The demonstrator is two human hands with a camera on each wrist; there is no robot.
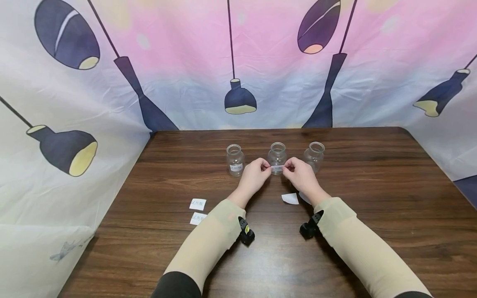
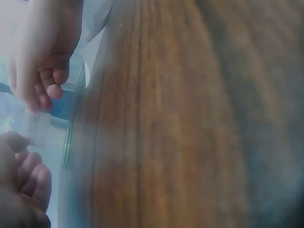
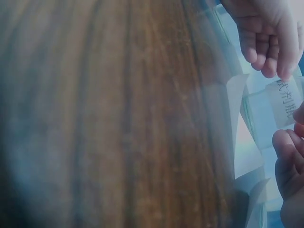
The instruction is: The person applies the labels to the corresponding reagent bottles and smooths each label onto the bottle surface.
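Note:
A small white label [image 1: 277, 168] with printed characters spans the front of the middle glass jar [image 1: 277, 154]. My left hand [image 1: 255, 176] pinches its left end between thumb and finger. At the other end, the thumb and finger of my right hand [image 1: 302, 179] pinch it too. The characters show more plainly on the label [image 3: 284, 100] in the right wrist view; whether it lies fully flat on the glass I cannot tell. To the left stands a glass jar [image 1: 234, 154] bearing a similar label. A third jar [image 1: 314, 154], partly behind my right hand, stands on the right.
Two white printed labels [image 1: 197, 204] lie on the brown wooden table [image 1: 167, 174] to the left, one partly behind my left sleeve. Curled blank paper pieces [image 1: 290, 198] lie by my right wrist. A printed cloth [image 1: 201, 62] hangs behind the table.

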